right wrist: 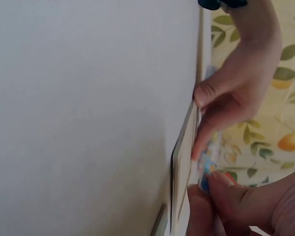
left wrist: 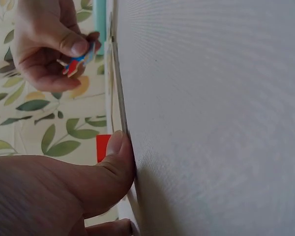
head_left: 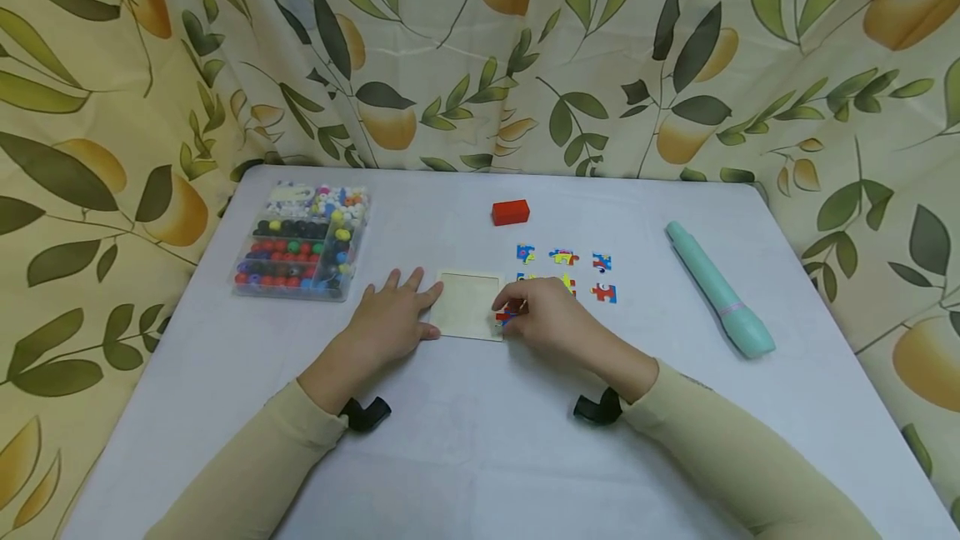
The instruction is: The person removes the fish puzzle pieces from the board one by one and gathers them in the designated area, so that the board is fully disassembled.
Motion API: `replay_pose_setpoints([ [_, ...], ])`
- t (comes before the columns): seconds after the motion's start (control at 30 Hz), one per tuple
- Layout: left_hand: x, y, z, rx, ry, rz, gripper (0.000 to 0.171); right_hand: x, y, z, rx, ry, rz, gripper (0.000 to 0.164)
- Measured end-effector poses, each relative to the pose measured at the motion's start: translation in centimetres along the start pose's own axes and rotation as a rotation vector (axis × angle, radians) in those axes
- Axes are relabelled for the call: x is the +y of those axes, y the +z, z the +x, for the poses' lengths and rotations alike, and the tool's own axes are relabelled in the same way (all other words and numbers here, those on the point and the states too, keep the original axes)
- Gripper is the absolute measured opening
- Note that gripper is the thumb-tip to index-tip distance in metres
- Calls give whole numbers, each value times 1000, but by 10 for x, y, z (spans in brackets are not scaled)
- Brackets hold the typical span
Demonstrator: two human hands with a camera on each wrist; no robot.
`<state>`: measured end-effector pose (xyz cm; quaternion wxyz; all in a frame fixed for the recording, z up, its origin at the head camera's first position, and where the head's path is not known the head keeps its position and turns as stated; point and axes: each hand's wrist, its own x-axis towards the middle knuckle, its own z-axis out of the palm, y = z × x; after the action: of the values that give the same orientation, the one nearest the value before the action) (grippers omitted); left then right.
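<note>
A shallow wooden puzzle tray (head_left: 467, 307) with a raised rim lies flat at the middle of the table. My left hand (head_left: 386, 315) rests at its left side, fingers spread, thumb and index finger on the edge. Over the tray's right edge, my right hand (head_left: 551, 315) pinches a red and blue jigsaw piece (left wrist: 78, 63) between thumb and fingers. In the left wrist view that piece is held up off the tray. Several other jigsaw pieces (head_left: 603, 292) lie in rows to the right of the tray, some partly hidden by my right hand.
A clear compartment box (head_left: 300, 244) of coloured beads stands at the back left. Behind the jigsaw pieces sits a red block (head_left: 511, 212). Along the right lies a mint-green tapered object (head_left: 718, 290). A patterned curtain (head_left: 480, 48) hangs behind the white table (head_left: 480, 457).
</note>
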<state>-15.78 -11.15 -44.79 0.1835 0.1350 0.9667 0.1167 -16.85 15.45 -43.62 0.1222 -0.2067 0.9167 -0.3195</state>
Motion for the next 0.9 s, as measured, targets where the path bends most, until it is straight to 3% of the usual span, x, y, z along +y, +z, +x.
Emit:
replay_pose_setpoints([
  [0.5, 0, 1, 0, -3, 6, 10, 79, 48, -51, -42, 41, 260, 91, 28],
  [0.7, 1, 0, 0, -2, 1, 7, 78, 66, -64, -57, 78, 333, 97, 23],
  [0.9, 1, 0, -1, 0, 0, -1, 79, 81, -69, -64, 85, 408, 99, 29],
])
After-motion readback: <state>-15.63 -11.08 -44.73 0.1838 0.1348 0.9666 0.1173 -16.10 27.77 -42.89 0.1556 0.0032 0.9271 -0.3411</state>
